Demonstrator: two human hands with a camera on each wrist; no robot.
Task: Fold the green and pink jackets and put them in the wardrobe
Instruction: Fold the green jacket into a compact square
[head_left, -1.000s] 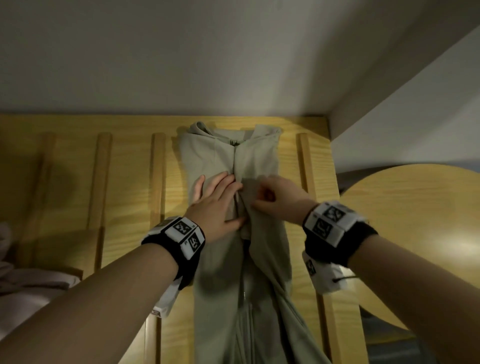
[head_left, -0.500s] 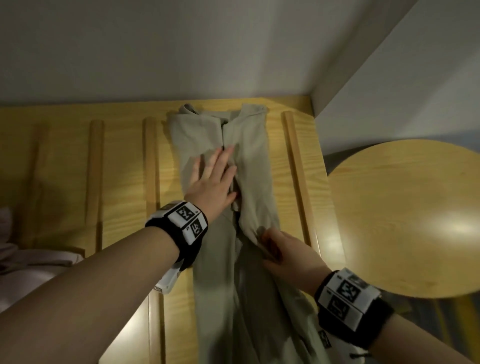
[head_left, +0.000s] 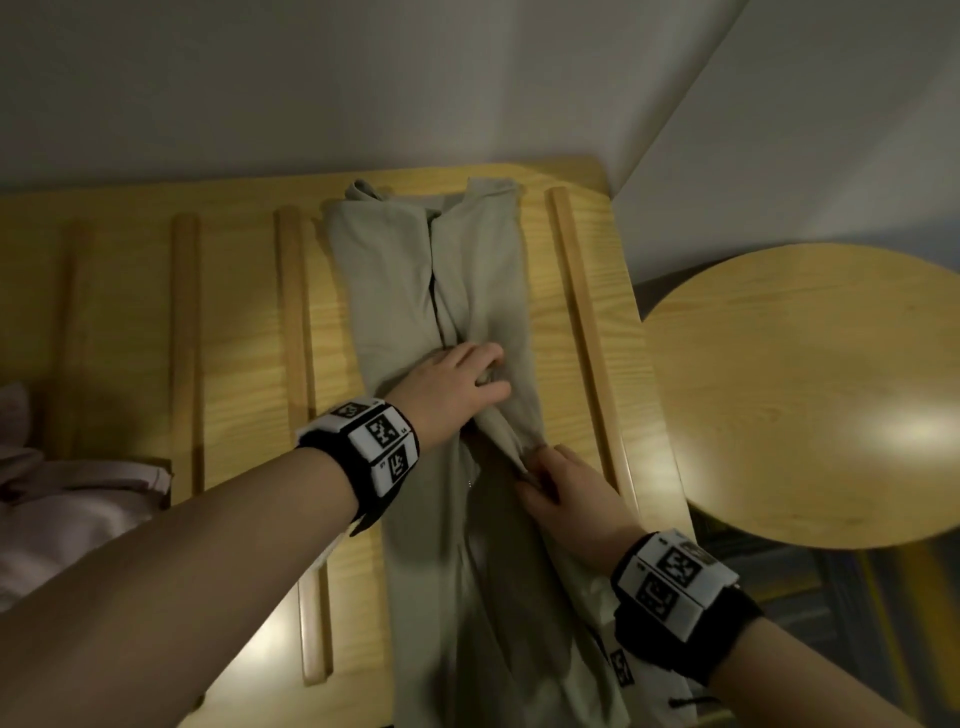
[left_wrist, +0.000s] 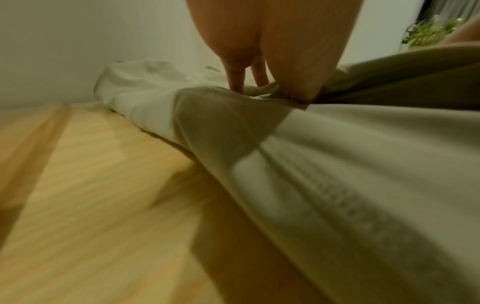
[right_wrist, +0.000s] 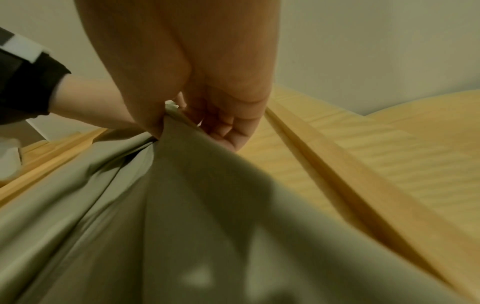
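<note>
We saw a wooden slatted surface (head_left: 234, 322) with raised strips running away from us; the green jacket (head_left: 395, 291) lay lengthwise on it; the pink jacket (head_left: 67, 499) lay bunched at its left edge.

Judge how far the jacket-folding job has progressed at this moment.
Done: the green jacket is narrowed into a long strip on the slatted wooden surface. In hand: the left hand presses it; the right hand pinches a fold. Left: finishing it, the pink jacket, the wardrobe.
</note>
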